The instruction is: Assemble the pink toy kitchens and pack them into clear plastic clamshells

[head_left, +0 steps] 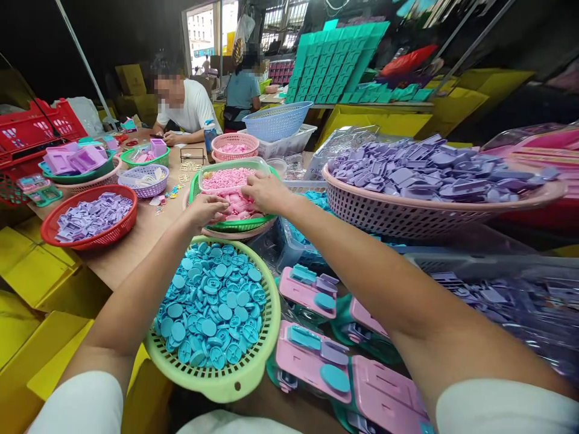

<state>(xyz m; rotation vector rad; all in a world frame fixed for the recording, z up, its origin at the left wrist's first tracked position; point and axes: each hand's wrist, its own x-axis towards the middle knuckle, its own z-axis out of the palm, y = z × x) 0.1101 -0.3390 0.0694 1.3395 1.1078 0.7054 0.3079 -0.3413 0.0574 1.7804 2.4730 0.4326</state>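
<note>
Both my hands are over a green basket (244, 226) of pink plastic pieces (239, 208). My left hand (205, 211) is at the basket's left side, its fingers stretched toward the pieces and slightly apart. On the right, my right hand (266, 191) reaches in with fingers bent together and tips among the pink pieces; whatever they pinch is hidden. A clear tub (260, 164) with small pink parts (228, 178) sits at the back of this basket. Nearer me is a light green basket (221, 386) full of round turquoise caps (225, 311).
Pink and teal toy assemblies (312, 358) lie at front right. A wide pink basket (362, 211) heaped with purple parts stands beyond my right forearm. At left is a red basket (90, 238) of lilac parts. Yellow boxes (36, 361) flank the table. Two other people (192, 108) are farther back.
</note>
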